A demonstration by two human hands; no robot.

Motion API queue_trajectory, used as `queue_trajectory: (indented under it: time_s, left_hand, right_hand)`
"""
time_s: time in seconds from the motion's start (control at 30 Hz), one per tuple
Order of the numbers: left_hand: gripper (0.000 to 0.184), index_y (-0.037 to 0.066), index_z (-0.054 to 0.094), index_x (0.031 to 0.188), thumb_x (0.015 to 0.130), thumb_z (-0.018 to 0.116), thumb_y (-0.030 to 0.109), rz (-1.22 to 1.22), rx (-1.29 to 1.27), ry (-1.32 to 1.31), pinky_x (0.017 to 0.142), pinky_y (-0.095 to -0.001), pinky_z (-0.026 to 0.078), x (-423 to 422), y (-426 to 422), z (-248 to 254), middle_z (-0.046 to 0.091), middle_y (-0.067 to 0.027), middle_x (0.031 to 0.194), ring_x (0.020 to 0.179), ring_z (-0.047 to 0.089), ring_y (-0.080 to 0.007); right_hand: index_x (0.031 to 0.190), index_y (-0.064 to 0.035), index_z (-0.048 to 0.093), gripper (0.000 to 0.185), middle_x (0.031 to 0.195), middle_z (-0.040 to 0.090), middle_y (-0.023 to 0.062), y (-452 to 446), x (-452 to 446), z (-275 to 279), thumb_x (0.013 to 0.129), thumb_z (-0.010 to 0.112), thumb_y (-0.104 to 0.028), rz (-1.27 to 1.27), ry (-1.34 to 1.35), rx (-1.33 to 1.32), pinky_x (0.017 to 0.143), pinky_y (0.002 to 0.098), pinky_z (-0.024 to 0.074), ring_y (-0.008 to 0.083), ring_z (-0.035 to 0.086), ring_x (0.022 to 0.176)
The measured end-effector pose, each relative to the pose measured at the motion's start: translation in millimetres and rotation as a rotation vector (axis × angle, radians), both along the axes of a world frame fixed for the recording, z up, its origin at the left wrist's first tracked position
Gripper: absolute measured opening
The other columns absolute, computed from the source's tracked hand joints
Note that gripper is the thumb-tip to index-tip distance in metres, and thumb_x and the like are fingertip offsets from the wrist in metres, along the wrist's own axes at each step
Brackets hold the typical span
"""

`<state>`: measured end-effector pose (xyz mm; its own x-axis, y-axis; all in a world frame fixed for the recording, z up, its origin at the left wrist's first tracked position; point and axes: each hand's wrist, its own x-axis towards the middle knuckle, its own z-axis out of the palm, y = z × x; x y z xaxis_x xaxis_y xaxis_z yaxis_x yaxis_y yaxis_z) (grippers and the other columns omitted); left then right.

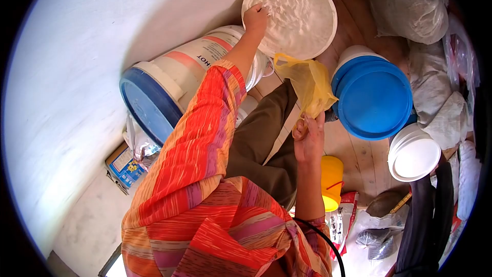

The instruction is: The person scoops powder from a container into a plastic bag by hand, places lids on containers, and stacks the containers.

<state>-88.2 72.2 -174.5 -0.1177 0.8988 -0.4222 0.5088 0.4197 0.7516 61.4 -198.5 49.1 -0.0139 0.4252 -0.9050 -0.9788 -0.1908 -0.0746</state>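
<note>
Yellow, thin and translucent, a crumpled plastic bag (311,84) is hanging between the right hand (309,136) and a round white plastic basin (289,15). Its upper edge is spreading into a loose, wavy mouth, near the basin's lower rim, while its body is bunching into soft folds and narrowing toward the fingers. The right grip is clamping on the bag's gathered end, thumb and fingers together. The left hand (256,19) is reaching over the basin's left rim with its fingers curling inward; whether that grip is closing on anything, I cannot tell.

The basin is holding clear water (its surface is rippling, catching bright streaks of light). Beside it, a large white bucket with red bands and dark print (187,64) is leaning by the wall, its blue end facing outward. To the right, a round bright blue lid (376,97) is covering a white bucket (353,55), and a smaller round white tub (415,159) is sitting just beside it, its contents not showing. Lower down, a yellow plastic container with a red handle (332,179) is standing near the right forearm, and a clear plastic bag (376,238) is holding something dark.
</note>
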Motion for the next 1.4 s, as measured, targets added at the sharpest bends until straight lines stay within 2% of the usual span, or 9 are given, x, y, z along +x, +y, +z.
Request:
queue_trajectory:
  time_s: [0.27,0.43,0.67,0.77,0.87,1.0,1.07,1.17,1.4]
  left_hand:
    - [0.021,-0.002,0.065,0.095,0.08,0.057,0.008,-0.002,-0.135,-0.133,0.061,-0.0238,0.046,14.8,-36.3,24.6,0.066,-0.0073,0.079,0.065,0.058,-0.011]
    - [0.024,0.001,0.066,0.092,0.073,0.065,0.017,-0.289,-0.012,0.355,0.067,-0.0341,0.048,23.7,-31.1,7.7,0.065,-0.0164,0.081,0.072,0.063,-0.0277]
    - [0.029,0.001,0.065,0.084,0.068,0.07,0.024,-0.333,0.232,0.411,0.072,-0.0383,0.047,39.1,-24.3,-10.1,0.064,-0.0171,0.078,0.078,0.061,-0.0347]
    - [0.025,0.001,0.065,0.085,0.069,0.068,0.02,-0.334,0.122,0.364,0.069,-0.035,0.048,40.9,-21.6,-5.4,0.065,-0.0148,0.076,0.074,0.063,-0.0294]
    - [0.023,-0.002,0.064,0.091,0.076,0.066,0.015,-0.129,-0.021,0.101,0.057,-0.0247,0.046,34.9,-25.2,1.3,0.064,-0.0062,0.076,0.062,0.058,-0.0124]
    - [0.025,-0.005,0.06,0.098,0.08,0.063,0.012,-0.036,-0.19,-0.08,0.066,-0.0239,0.048,26.8,-39.0,23.8,0.062,-0.0058,0.086,0.074,0.058,-0.0124]
    - [0.026,-0.005,0.055,0.105,0.084,0.06,0.009,0.222,-0.281,-0.491,0.078,-0.0248,0.048,27.6,-55.5,38.2,0.058,-0.0059,0.097,0.089,0.056,-0.0131]
    - [0.027,-0.004,0.052,0.109,0.085,0.059,0.006,0.222,-0.415,-0.646,0.084,-0.0267,0.048,24.9,-74.6,57.4,0.055,-0.0054,0.103,0.097,0.053,-0.0132]
    - [0.02,-0.002,0.057,0.103,0.085,0.058,0.007,0.039,-0.601,-0.635,0.084,-0.0246,0.046,42.4,-138.9,118.2,0.06,-0.0065,0.1,0.093,0.057,-0.0132]
  right_hand:
    - [0.127,-0.0185,0.036,0.045,0.088,0.045,-0.0009,1.7,-0.6,-1.5,0.085,0.046,-0.006,0.033,-0.025,0.012,0.049,0.0168,0.0334,0.0051,0.038,0.061]
    - [0.129,-0.0186,0.035,0.047,0.087,0.046,-0.0012,4.8,0.8,6.5,0.085,0.048,-0.006,-0.014,-0.015,0.01,0.05,0.0176,0.034,0.0048,0.041,0.063]
    - [0.133,-0.0197,0.032,0.052,0.085,0.047,-0.0019,-1.1,-3.9,0.8,0.086,0.05,-0.007,-0.023,-0.001,0.027,0.049,0.0184,0.0344,0.0043,0.044,0.063]
    - [0.132,-0.0189,0.033,0.05,0.085,0.046,-0.0015,0.1,-1.9,4.2,0.086,0.05,-0.007,-0.019,-0.016,0.024,0.049,0.0185,0.0344,0.0048,0.043,0.063]
    - [0.132,-0.0184,0.032,0.051,0.086,0.046,-0.0011,2.4,0.1,4.2,0.085,0.049,-0.006,-0.018,-0.038,0.041,0.049,0.0187,0.0346,0.0056,0.043,0.063]
    - [0.133,-0.0182,0.031,0.052,0.086,0.046,-0.0002,2.9,0.8,-5.2,0.085,0.048,-0.006,-0.067,-0.038,0.085,0.05,0.019,0.0348,0.0063,0.043,0.063]
    - [0.132,-0.018,0.031,0.052,0.088,0.045,0.001,5.0,3.5,-6.2,0.085,0.048,-0.006,-0.091,-0.026,0.072,0.05,0.0193,0.0351,0.0068,0.043,0.064]
    - [0.125,-0.0168,0.036,0.045,0.089,0.046,0.0,9.0,3.8,-5.5,0.084,0.05,-0.006,-0.121,-0.028,0.034,0.05,0.0184,0.0319,0.0076,0.041,0.065]
    - [0.126,-0.0175,0.036,0.045,0.092,0.048,0.0003,-0.4,2.3,-10.7,0.085,0.05,-0.007,-0.156,-0.012,0.154,0.052,0.0182,0.0335,0.0073,0.043,0.068]
